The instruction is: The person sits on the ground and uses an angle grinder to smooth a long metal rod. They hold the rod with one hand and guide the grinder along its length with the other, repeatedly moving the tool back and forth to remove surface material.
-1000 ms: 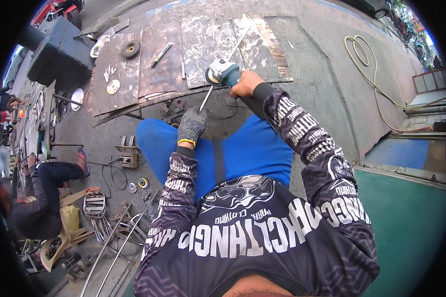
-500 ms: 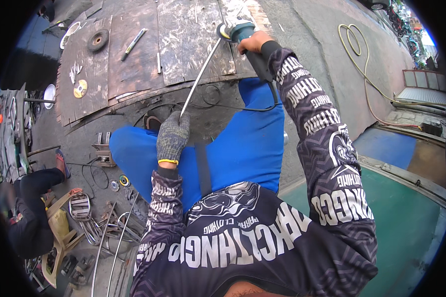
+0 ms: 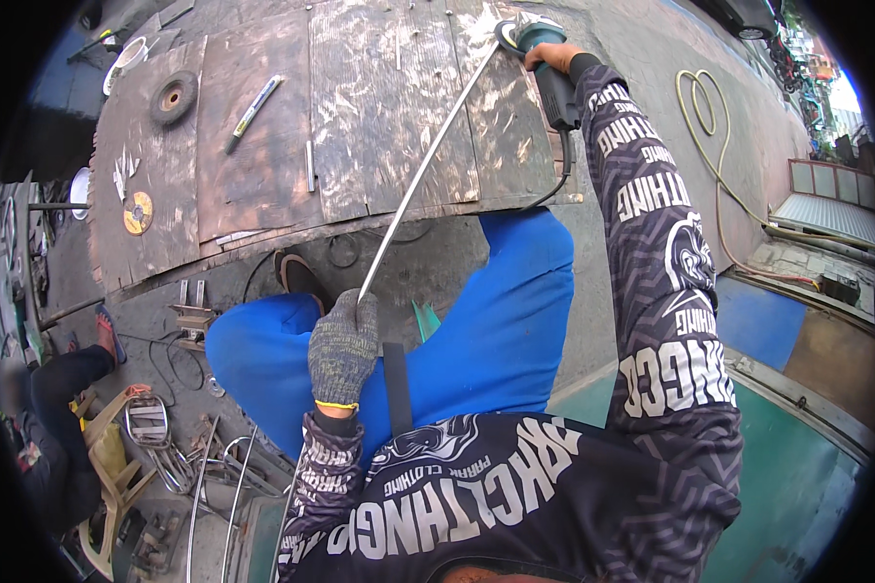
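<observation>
My left hand (image 3: 344, 342), in a grey knitted glove with a yellow cuff edge, is closed round the near end of a thin metal rod (image 3: 423, 178). The rod slants up and away to the right over the wooden tabletop. My bare right hand (image 3: 550, 58) grips a teal and black angle grinder (image 3: 544, 41) near the table's far right. The grinder's disc (image 3: 507, 35) is at the rod's far end; whether they touch I cannot tell. A black cord (image 3: 566, 160) hangs from the grinder's rear over the table edge.
On the worn wooden table (image 3: 253, 185) lie a small wheel (image 3: 173, 99), a marker (image 3: 254, 115), a short metal piece (image 3: 310, 166) and a yellow cutting disc (image 3: 138, 213). A seated person (image 3: 63, 408) is at left, beside bent metal tubes (image 3: 165, 447). A hose (image 3: 715, 146) lies at right.
The grinder and my right hand have moved right and farther away. My left hand has come slightly nearer to me with the rod, and more of the tabletop shows.
</observation>
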Demonstrator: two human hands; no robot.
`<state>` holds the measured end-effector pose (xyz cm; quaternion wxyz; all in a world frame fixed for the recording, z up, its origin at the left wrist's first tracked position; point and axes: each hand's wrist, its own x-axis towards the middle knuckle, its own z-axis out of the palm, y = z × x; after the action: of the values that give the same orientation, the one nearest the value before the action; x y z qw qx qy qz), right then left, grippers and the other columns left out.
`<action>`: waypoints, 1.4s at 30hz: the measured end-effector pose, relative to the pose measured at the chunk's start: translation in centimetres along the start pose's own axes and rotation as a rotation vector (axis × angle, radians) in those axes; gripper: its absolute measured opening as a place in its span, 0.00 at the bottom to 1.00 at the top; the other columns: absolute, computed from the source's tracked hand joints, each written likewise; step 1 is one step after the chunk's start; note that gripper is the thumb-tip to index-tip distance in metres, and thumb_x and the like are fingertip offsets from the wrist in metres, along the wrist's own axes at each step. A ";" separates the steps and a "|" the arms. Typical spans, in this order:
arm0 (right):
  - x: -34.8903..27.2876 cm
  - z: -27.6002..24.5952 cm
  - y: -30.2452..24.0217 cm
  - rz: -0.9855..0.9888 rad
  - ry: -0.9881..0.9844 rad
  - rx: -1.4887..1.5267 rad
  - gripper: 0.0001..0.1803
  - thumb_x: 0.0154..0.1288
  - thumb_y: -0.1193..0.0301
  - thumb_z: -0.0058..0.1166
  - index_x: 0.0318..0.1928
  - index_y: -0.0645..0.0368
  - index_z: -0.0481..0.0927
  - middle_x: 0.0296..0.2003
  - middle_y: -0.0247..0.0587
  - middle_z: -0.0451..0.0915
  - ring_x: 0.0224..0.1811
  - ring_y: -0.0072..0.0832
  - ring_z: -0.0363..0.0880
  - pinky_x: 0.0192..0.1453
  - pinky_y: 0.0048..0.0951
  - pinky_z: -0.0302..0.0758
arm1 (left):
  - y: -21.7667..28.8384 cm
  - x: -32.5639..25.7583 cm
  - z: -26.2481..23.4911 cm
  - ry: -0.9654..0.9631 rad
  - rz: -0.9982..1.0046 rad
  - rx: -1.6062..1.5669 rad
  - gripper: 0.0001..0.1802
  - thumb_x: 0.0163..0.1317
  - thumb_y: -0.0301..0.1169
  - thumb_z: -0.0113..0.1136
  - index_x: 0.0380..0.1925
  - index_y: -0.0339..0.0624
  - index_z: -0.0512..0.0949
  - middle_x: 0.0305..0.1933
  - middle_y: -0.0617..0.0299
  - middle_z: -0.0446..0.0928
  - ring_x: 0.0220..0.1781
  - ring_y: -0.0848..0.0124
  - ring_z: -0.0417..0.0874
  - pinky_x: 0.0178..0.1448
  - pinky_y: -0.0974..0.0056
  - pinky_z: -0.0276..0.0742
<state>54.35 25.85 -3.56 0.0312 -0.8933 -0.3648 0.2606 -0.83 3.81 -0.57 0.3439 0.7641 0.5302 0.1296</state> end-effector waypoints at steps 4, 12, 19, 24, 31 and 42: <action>2.2 -0.2 0.1 -0.008 -0.007 0.076 0.21 0.45 0.52 0.68 0.35 0.53 0.89 0.39 0.48 0.86 0.33 0.35 0.83 0.42 0.36 0.80 | 0.8 -0.2 -0.7 -0.009 -0.046 0.009 0.15 0.71 0.40 0.54 0.43 0.41 0.81 0.34 0.43 0.82 0.37 0.43 0.83 0.41 0.45 0.78; -4.9 0.5 -1.8 0.006 -0.031 0.044 0.32 0.38 0.54 0.70 0.44 0.63 0.86 0.47 0.53 0.84 0.43 0.41 0.84 0.47 0.36 0.81 | 0.9 -1.0 -1.4 -0.014 -0.057 -0.050 0.16 0.72 0.41 0.52 0.41 0.39 0.80 0.35 0.42 0.82 0.39 0.42 0.83 0.43 0.44 0.77; -13.0 3.3 -4.8 -0.098 0.001 -0.165 0.32 0.36 0.52 0.71 0.39 0.64 0.87 0.47 0.55 0.85 0.44 0.43 0.86 0.50 0.34 0.81 | -1.7 -0.4 0.9 -0.026 -0.021 -0.044 0.17 0.73 0.39 0.51 0.45 0.35 0.80 0.41 0.39 0.81 0.47 0.40 0.80 0.51 0.46 0.75; -19.4 6.4 -5.2 -0.118 -0.091 -0.144 0.33 0.37 0.53 0.71 0.41 0.66 0.87 0.47 0.57 0.84 0.48 0.44 0.85 0.51 0.34 0.81 | -3.8 0.1 1.7 -0.033 0.014 -0.033 0.20 0.74 0.41 0.48 0.43 0.33 0.79 0.43 0.39 0.80 0.48 0.39 0.79 0.51 0.46 0.74; -27.9 10.2 -7.1 -0.200 -0.092 -0.107 0.35 0.34 0.55 0.76 0.38 0.73 0.86 0.41 0.59 0.86 0.44 0.45 0.87 0.48 0.35 0.82 | -6.6 1.9 3.2 -0.007 0.127 -0.054 0.23 0.71 0.45 0.51 0.44 0.33 0.81 0.47 0.35 0.80 0.53 0.39 0.79 0.58 0.45 0.74; -35.0 12.8 -8.6 -0.220 -0.212 -0.079 0.31 0.37 0.63 0.75 0.43 0.70 0.86 0.44 0.56 0.86 0.47 0.44 0.87 0.49 0.36 0.84 | -8.1 3.7 4.1 -0.128 0.095 -0.100 0.27 0.71 0.48 0.49 0.46 0.30 0.82 0.48 0.34 0.81 0.55 0.38 0.78 0.60 0.46 0.72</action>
<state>21.72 7.00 3.02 -0.0144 -0.8159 -0.4718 0.3340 -2.91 7.17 -9.59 0.4083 0.7769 0.4633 0.1229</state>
